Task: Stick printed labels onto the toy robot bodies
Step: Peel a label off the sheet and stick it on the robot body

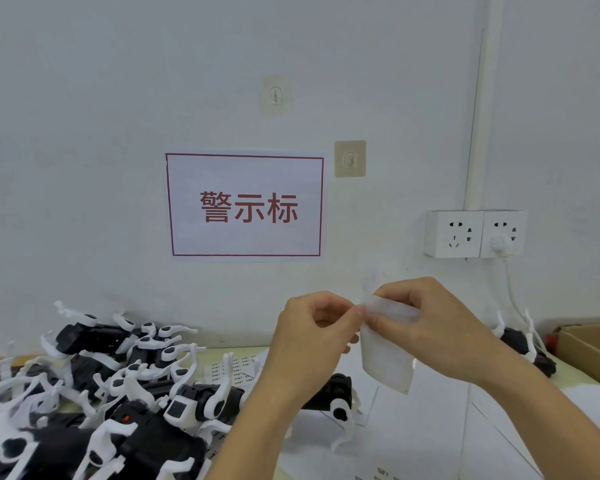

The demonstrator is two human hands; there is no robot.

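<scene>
Both hands are raised in front of the wall, above the table. My right hand grips a white label backing sheet that hangs down from its fingers. My left hand pinches at the sheet's top left corner, fingertips meeting those of the right hand. A pile of black toy robot bodies with white legs covers the table at the left. One robot body lies under my left wrist. Another robot body lies at the right behind my right hand.
Printed label sheets lie on the table behind the pile, and more white sheets lie below my hands. A cardboard box stands at the far right. On the wall hang a red-lettered sign and a socket block with a cord.
</scene>
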